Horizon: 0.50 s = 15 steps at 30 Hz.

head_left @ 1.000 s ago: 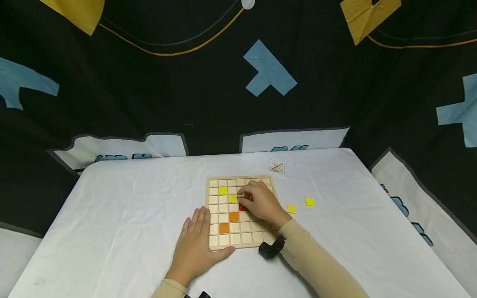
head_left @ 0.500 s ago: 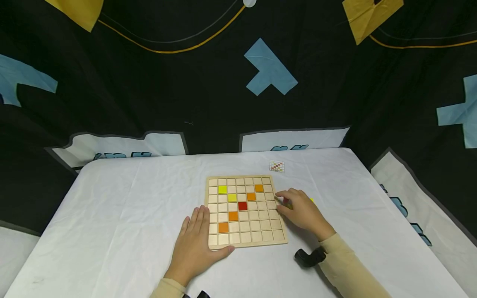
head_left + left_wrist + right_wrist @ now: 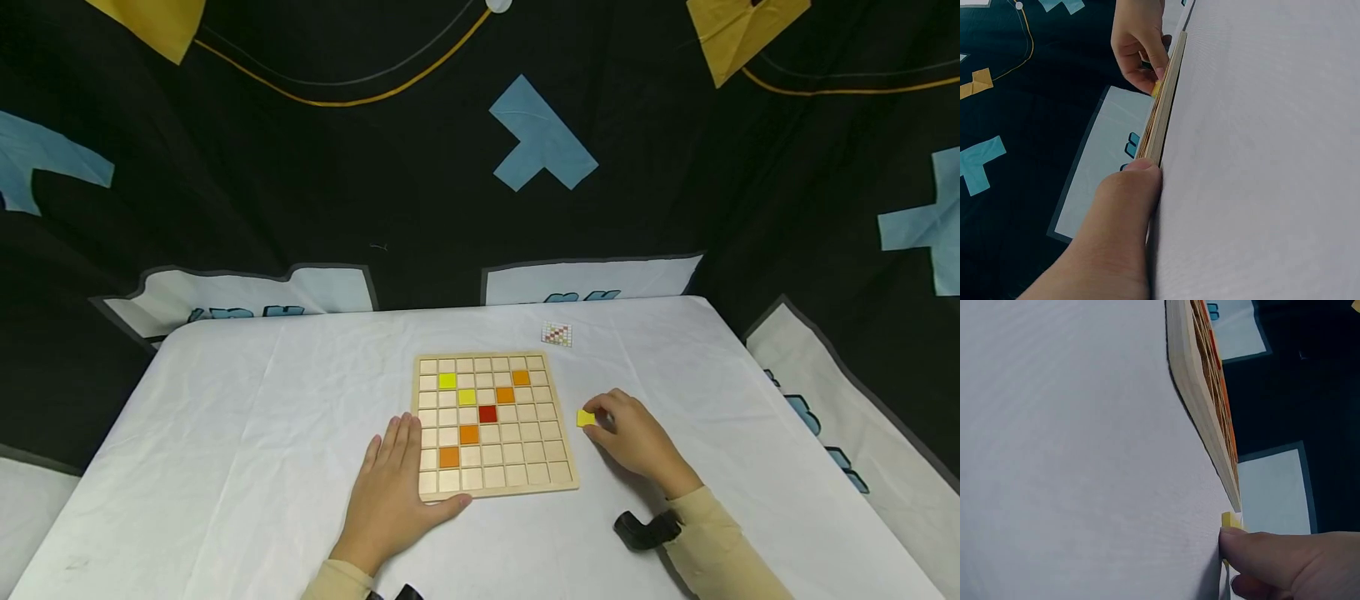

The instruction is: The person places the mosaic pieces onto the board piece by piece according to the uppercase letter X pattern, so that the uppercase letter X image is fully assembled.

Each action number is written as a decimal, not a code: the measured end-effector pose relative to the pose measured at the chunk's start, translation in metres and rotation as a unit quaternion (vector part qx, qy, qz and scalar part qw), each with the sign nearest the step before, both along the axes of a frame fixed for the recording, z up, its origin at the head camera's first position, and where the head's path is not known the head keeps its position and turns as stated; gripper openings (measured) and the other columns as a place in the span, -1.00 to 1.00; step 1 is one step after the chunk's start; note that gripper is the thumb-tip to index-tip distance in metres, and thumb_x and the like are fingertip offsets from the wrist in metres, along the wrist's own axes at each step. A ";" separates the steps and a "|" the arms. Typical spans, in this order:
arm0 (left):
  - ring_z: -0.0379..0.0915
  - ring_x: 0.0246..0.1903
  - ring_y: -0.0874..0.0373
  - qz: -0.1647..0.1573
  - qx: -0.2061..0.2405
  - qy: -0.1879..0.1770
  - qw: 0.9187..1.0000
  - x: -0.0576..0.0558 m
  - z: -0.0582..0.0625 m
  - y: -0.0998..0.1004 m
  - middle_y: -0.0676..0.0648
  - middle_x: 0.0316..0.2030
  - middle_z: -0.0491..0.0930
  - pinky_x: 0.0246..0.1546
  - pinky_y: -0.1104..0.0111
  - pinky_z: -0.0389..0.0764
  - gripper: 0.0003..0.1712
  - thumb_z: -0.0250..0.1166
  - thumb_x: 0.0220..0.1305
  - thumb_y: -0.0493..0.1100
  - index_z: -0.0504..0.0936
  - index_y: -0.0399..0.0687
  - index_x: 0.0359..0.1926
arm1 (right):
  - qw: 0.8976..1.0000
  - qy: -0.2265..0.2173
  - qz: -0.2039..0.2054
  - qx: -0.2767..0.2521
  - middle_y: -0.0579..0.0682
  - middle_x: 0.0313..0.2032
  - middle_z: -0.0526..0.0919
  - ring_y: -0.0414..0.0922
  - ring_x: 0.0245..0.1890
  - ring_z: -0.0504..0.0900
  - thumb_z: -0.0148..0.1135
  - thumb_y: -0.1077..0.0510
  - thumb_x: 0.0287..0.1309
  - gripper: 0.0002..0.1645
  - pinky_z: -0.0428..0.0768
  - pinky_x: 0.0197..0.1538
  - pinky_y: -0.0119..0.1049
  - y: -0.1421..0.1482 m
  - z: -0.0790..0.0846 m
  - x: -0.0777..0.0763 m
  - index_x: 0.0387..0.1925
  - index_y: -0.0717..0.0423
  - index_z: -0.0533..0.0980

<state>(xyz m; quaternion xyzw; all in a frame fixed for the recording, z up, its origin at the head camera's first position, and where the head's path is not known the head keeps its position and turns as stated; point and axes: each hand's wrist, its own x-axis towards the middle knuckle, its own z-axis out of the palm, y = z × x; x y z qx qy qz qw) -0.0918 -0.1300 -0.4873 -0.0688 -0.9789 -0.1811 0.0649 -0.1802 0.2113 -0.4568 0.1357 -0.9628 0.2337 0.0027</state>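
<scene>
A square wooden grid board (image 3: 536, 478) lies on the white table. Two yellow tiles, two pairs of orange tiles and a red tile (image 3: 487, 414) sit in its cells. My left hand (image 3: 393, 496) rests against the board's near left corner, fingers straight along the left edge, thumb on the front edge. Just right of the board, my right hand (image 3: 637, 442) pinches a yellow tile (image 3: 586, 418) between thumb and fingers. In the right wrist view that tile (image 3: 1230, 520) stands out past the thumb tip. A second loose yellow tile cannot be seen now.
A small card with a coloured grid pattern (image 3: 557, 334) lies beyond the board's far right corner. White cloth (image 3: 225, 433) covers the table. A black curtain (image 3: 420, 192) with blue and yellow shapes hangs behind it.
My right hand has moved off the board to the right and now pinches a yellow tile. Orange tiles at the upper right of the board have come into view. My left hand stays put.
</scene>
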 end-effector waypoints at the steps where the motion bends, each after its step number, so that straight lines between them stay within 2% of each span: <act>1: -0.10 0.56 -0.11 0.000 0.000 0.000 1.000 0.000 0.000 0.000 -0.22 0.55 0.02 0.55 0.00 -0.07 0.48 0.10 -0.09 0.74 0.03 -0.29 0.53 | 1.000 -0.002 -0.003 -0.006 -0.09 -0.22 0.60 -0.16 -0.21 0.52 0.39 0.14 0.17 -0.75 0.54 -0.10 -0.18 0.000 0.000 -0.001 -0.10 0.02 0.60; 8: -0.06 0.54 -0.14 -0.001 0.000 0.012 1.000 0.000 0.000 0.000 -0.25 0.53 0.05 0.53 -0.03 -0.03 0.48 0.12 -0.09 0.73 0.06 -0.32 0.52 | 0.996 -0.010 -0.035 -0.079 -0.10 -0.35 0.61 -0.20 -0.51 0.39 0.38 0.20 0.18 -0.81 0.40 -0.44 -0.38 -0.009 0.004 -0.004 -0.18 -0.02 0.55; 12: -0.06 0.55 -0.13 0.001 -0.002 0.012 1.000 0.000 0.000 0.000 -0.25 0.53 0.05 0.53 -0.03 -0.02 0.48 0.12 -0.09 0.73 0.06 -0.32 0.52 | 0.992 -0.015 -0.021 -0.122 -0.09 -0.32 0.63 -0.23 -0.59 0.37 0.37 0.19 0.19 -0.81 0.39 -0.54 -0.42 -0.023 0.008 -0.004 -0.17 -0.02 0.56; 15: -0.07 0.55 -0.13 0.001 -0.002 0.011 1.000 0.000 0.000 0.000 -0.25 0.53 0.05 0.53 -0.03 -0.02 0.48 0.13 -0.09 0.73 0.06 -0.32 0.52 | 0.990 -0.030 -0.003 -0.137 -0.13 -0.31 0.62 -0.24 -0.60 0.38 0.37 0.18 0.19 -0.81 0.40 -0.54 -0.44 -0.037 0.009 -0.002 -0.17 -0.05 0.57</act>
